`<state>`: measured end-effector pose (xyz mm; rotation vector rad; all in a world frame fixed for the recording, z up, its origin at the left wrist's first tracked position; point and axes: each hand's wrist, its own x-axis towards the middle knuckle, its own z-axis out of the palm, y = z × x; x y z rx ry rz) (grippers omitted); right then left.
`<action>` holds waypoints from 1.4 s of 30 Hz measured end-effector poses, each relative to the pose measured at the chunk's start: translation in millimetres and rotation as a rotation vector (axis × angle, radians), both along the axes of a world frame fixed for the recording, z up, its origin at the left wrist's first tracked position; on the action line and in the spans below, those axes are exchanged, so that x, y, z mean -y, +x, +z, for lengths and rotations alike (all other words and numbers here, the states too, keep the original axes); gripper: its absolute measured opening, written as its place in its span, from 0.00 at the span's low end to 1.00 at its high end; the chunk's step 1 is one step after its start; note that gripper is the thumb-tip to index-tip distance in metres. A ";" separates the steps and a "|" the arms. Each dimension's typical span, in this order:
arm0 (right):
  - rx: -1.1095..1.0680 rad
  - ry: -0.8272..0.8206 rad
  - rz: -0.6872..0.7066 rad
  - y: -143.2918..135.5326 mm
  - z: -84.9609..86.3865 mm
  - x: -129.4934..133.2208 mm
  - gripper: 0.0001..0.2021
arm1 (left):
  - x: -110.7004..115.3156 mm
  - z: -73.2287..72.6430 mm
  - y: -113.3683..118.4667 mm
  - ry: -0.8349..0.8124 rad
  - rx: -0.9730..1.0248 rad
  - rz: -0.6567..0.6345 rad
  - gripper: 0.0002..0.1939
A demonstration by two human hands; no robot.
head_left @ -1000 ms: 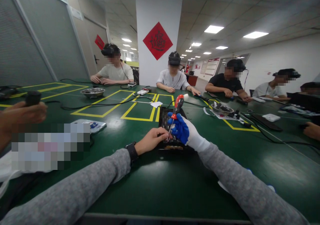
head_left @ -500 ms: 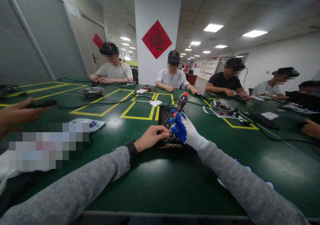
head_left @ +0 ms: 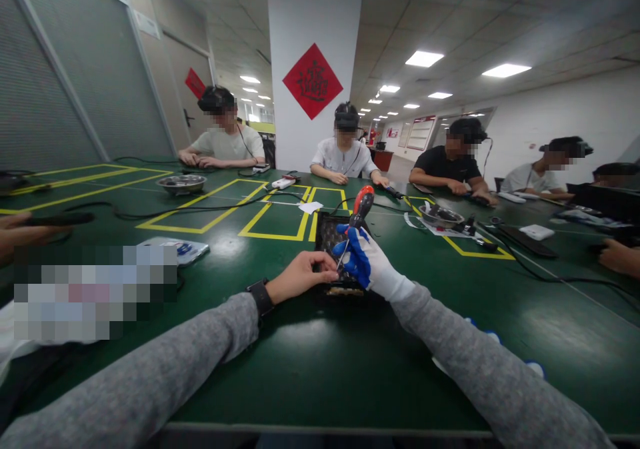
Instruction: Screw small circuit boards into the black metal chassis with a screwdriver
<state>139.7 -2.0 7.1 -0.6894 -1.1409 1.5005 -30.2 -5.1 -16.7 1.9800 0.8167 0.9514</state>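
A screwdriver [head_left: 363,202] with a red and black handle is held upright, slightly tilted, in my right hand [head_left: 367,259], which wears a white and blue glove. Its thin shaft slants down to the left, over a black tray-like item [head_left: 330,236] on the green table. Bare, with a dark watch at the wrist, my left hand [head_left: 305,274] has thumb and fingertips pinched together beside the shaft's lower end. Whatever lies between those fingertips is too small to make out. My hands hide part of the black item.
Metal bowls [head_left: 183,182] [head_left: 441,216] stand on the green table [head_left: 300,382], with cables and yellow tape lines. A plastic packet [head_left: 187,250] lies to the left. Several people sit around; a person's hand [head_left: 620,257] shows at the right edge.
The view has shifted slightly. At the left edge, another person's hand with a dark object has moved left and down. My hands keep nearly the same pose at the black item.
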 end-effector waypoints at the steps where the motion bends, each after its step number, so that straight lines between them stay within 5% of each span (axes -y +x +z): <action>1: -0.017 0.008 0.024 0.2 0.2 0.0 0.18 | -0.2 0.1 -0.3 -0.012 0.002 -0.005 0.14; 7: -0.094 -0.058 0.206 4.1 0.3 -6.4 0.20 | -3.0 -1.4 -3.3 -0.068 0.006 -0.071 0.16; 17: -0.070 0.010 0.110 2.0 -5.7 -8.1 0.18 | -4.4 -2.8 -2.6 0.008 -0.014 -0.027 0.16; 37: -0.057 -0.032 0.178 3.1 -5.1 -9.6 0.19 | -3.7 -1.6 -3.0 -0.042 -0.025 -0.145 0.16; 42: -0.058 0.012 0.132 2.3 -6.2 -8.4 0.19 | -1.9 -1.8 -0.1 0.001 -0.034 -0.059 0.15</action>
